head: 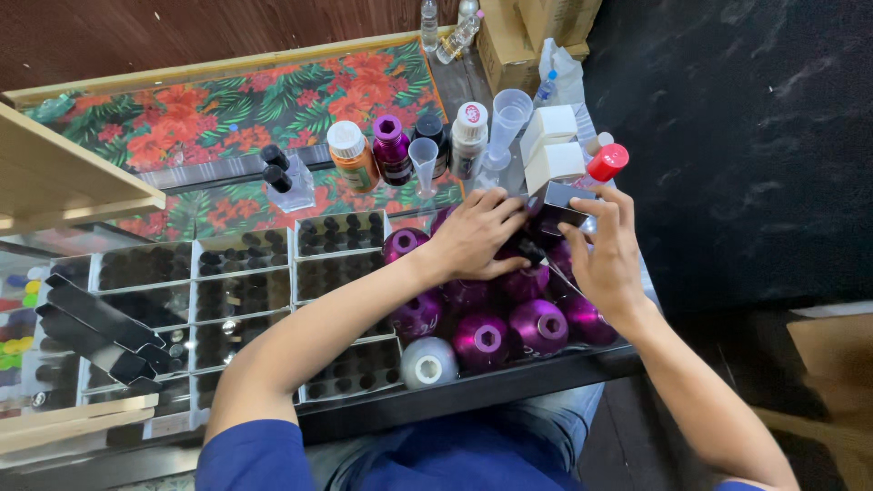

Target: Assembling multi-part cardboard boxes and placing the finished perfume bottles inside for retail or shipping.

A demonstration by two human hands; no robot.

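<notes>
Together, both hands work at a small dark box above a cluster of purple metallic bottles.

Left hand lies palm-down with fingers spread over the purple bottles, its fingertips touching the dark box; right hand curls around the box from the other side, thumb and fingers pinching it. The box sits tilted between the two hands, just above the bottles at the right end of the tabletop. One silver-grey bottle stands at the cluster's near edge. Behind stand an orange bottle, a small clear funnel-shaped cup and two white boxes. Trays of small dark vials fill the left.
</notes>
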